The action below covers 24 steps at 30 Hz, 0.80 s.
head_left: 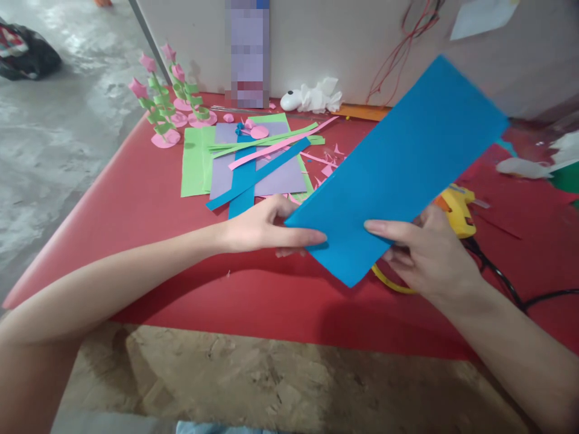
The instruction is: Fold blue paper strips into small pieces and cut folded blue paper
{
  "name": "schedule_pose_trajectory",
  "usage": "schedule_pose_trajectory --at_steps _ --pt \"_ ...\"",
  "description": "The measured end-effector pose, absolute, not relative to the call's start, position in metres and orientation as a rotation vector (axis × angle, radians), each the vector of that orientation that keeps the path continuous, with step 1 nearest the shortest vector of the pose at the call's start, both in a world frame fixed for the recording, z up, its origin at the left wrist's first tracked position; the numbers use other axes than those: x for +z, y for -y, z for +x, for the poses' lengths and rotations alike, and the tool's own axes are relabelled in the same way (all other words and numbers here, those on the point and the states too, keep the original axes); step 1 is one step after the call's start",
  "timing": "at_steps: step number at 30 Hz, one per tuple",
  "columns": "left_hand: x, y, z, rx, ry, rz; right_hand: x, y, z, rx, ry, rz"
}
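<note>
Both hands hold a long blue paper sheet [402,163] tilted up over a red table [149,211]. My left hand [266,229] pinches the sheet's near left corner. My right hand [425,253] grips its lower edge with the thumb on top. Under the right hand lie a yellow glue gun [459,211] and a yellow-handled tool, mostly hidden. Just beyond the left hand lies a pile of purple and green paper sheets [280,175] crossed by blue, pink and green paper strips [266,157].
Pink and green paper flowers [165,105] stand at the table's far left corner. A white crumpled tissue [316,96] and a red wire lie by the back wall. A black cord [502,277] runs off to the right. White and green paper scraps [543,166] sit at far right.
</note>
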State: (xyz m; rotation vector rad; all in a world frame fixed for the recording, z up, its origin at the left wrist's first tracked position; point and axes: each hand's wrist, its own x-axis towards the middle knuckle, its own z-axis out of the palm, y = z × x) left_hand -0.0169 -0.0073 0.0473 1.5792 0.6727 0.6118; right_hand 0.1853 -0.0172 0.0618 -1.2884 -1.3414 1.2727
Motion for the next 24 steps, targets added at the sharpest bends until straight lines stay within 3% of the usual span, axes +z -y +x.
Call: schedule_pose_trajectory --at_steps 4,9,24 --pt "0.048 0.004 -0.018 0.382 -0.636 1.518 0.062 0.013 0.188 1.511 1.364 -1.251" --pt "0.046 0.002 -0.018 0.269 -0.633 1.517 0.055 0.008 0.191 1.57 1.338 -1.23" --pt "0.048 0.012 -0.01 0.72 -0.731 1.375 0.058 0.011 0.192 1.552 1.619 -1.211"
